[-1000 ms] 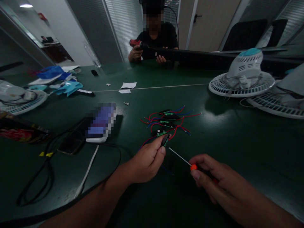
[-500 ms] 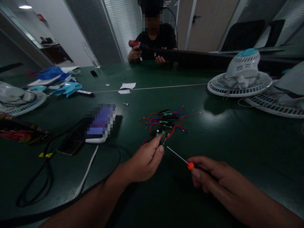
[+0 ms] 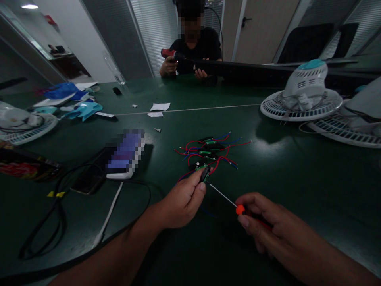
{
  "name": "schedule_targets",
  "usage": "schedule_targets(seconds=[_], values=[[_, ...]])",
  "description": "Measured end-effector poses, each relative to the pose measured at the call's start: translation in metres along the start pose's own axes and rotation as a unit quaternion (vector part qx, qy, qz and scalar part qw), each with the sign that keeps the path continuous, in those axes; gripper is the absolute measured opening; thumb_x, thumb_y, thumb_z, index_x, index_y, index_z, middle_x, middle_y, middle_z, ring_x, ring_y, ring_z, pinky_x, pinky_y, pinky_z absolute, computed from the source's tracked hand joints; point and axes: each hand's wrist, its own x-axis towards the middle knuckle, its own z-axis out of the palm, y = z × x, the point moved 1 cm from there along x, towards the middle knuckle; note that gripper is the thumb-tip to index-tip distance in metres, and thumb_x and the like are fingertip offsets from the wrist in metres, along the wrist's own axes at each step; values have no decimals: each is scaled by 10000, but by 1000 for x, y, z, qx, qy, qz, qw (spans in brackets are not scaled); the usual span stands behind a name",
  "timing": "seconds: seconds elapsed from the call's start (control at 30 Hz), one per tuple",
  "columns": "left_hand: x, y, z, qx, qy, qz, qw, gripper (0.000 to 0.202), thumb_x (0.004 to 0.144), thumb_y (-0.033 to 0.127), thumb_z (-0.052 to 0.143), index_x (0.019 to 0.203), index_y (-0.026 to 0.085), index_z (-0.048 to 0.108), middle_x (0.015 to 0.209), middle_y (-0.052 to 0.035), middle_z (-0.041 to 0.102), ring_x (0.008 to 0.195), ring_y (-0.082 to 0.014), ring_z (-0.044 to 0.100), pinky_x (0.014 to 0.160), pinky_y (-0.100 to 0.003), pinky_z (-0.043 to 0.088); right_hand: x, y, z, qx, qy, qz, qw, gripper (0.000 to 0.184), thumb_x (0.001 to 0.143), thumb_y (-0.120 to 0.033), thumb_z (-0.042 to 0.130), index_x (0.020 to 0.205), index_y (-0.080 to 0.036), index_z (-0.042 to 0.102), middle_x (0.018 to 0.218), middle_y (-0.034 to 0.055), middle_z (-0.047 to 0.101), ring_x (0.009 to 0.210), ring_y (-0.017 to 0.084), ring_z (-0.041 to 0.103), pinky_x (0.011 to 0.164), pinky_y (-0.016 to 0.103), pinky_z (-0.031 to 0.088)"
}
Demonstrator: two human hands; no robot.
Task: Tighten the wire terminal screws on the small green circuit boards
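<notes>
Between the thumb and fingers of my left hand [image 3: 183, 200] is a small circuit board [image 3: 204, 174] with a black part on it, held at a tilt. My right hand [image 3: 264, 222] is closed on a screwdriver [image 3: 240, 209] with an orange-red handle. Its thin metal shaft points up and left, and the tip is at the board's lower edge; whether it touches cannot be made out. Just beyond my left hand, several similar green boards [image 3: 205, 153] with black parts and red and blue wires lie in a row on the table.
A phone-like device with a lit screen [image 3: 126, 151], a dark phone [image 3: 88, 178] and looped black cable [image 3: 61, 222] lie left. White fan parts [image 3: 300, 105] rest at right. Across the green table [image 3: 297, 171], a person [image 3: 196, 49] holds a red power drill [image 3: 168, 53].
The fingers of my right hand have shifted on the screwdriver handle, and more of the handle shows. My left hand and the board stay almost in place.
</notes>
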Motion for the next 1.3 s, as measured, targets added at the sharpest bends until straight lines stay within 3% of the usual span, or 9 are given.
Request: schedule_targets(seconds=[0.23, 0.4, 0.77, 0.87, 1.0, 1.17, 1.3], values=[[0, 3, 0, 31, 3, 15, 999, 327, 1022, 244, 343, 1287, 116, 488, 795, 3, 551, 675, -144, 507, 662, -315, 455, -4, -6, -7, -63, 36, -26, 997, 352, 1035, -498, 383, 1174, -246, 586, 808, 4, 675, 693, 168, 631, 669, 324, 509], [2, 5, 0, 17, 0, 19, 1000, 296, 1016, 229, 344, 1235, 113, 506, 755, 23, 500, 637, -133, 468, 614, -295, 429, -6, -13, -8, -73, 35, -56, 995, 429, 1057, -439, 301, 902, -251, 655, 735, 1, 660, 608, 152, 611, 628, 310, 509], [1, 1, 0, 19, 2, 21, 1000, 328, 1026, 244, 337, 1283, 114, 493, 765, 12, 524, 650, -137, 483, 624, -297, 443, 0, -7, -3, 0, 4, -26, 1000, 236, 1034, -398, 405, 1066, -230, 567, 762, -13, 606, 629, 138, 610, 563, 263, 505], [1, 1, 0, 23, 4, 21, 1000, 367, 1025, 247, 336, 1339, 108, 466, 778, 4, 545, 661, -140, 500, 642, -303, 460, 1, -8, -3, -18, 14, -29, 999, 262, 1027, -424, 415, 1057, -233, 592, 762, -8, 620, 609, 144, 610, 552, 278, 499], [0, 1, 0, 27, -6, 16, 1000, 404, 1031, 251, 337, 1396, 107, 433, 786, 2, 555, 670, -143, 519, 645, -305, 469, -1, -12, -6, -52, 54, -53, 996, 295, 1023, -446, 425, 1107, -247, 626, 828, 14, 693, 726, 175, 664, 651, 306, 519], [1, 0, 0, 30, -4, 17, 999, 384, 1023, 243, 346, 1362, 100, 459, 761, 14, 534, 650, -143, 507, 635, -307, 464, -5, -11, -7, -81, 70, -60, 992, 377, 1044, -421, 366, 918, -270, 687, 738, -5, 692, 610, 155, 629, 612, 301, 504], [0, 1, 0, 23, 4, 14, 1000, 361, 1019, 233, 349, 1336, 107, 468, 802, -2, 563, 691, -150, 528, 669, -317, 471, -3, -13, -6, -80, 64, -88, 991, 308, 1029, -373, 387, 974, -253, 665, 726, -4, 667, 628, 159, 629, 631, 305, 505]])
